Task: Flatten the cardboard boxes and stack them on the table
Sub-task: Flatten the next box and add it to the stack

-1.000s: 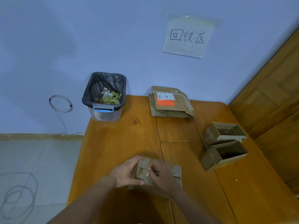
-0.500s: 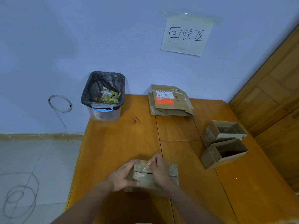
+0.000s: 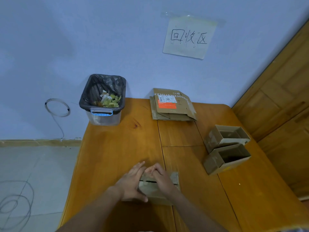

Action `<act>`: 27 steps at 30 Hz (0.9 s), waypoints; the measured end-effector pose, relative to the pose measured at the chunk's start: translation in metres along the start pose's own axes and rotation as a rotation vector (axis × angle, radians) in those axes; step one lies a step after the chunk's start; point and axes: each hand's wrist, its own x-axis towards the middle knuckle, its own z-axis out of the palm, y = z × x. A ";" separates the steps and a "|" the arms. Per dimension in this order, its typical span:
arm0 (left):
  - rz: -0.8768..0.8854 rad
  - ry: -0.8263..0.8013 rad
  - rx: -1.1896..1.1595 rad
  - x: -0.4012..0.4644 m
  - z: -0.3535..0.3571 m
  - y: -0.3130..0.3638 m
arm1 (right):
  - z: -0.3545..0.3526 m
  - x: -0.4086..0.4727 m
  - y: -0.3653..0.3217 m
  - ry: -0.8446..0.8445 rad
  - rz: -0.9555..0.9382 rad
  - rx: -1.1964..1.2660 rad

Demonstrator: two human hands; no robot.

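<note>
1. My left hand (image 3: 132, 183) clasps the left end of the small cardboard box (image 3: 158, 188), thumb along its near edge, fingers flat over the top
2. My right hand (image 3: 161, 179) sits on top of the box w/ fingertips bunched at its far edge, meeting the left fingertips; can't tell if they pinch tape or a flap
3. Box lies on the wooden desk (image 3: 117, 148), near edge, approx centre
4. Two open boxes (image 3: 225, 148) side by side, touching, on the desk's right side, well apart from my hands
5. Flattened cardboard stack (image 3: 172, 106) w/ orange label at the desk's far edge by the wall
6. Bin (image 3: 103, 101) w/ black liner at the far left corner; paper sign (image 3: 189, 36) taped on the wall
</note>
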 end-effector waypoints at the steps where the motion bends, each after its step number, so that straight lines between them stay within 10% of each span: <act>1: -0.004 0.002 0.023 0.002 0.002 0.001 | 0.000 0.000 0.002 0.018 0.017 0.011; 15: -0.058 0.011 0.146 -0.014 -0.013 -0.027 | -0.040 0.001 0.035 0.148 -0.059 -0.089; 27: -0.110 -0.007 0.294 -0.016 -0.004 -0.010 | 0.009 0.013 0.042 0.116 -0.321 -0.774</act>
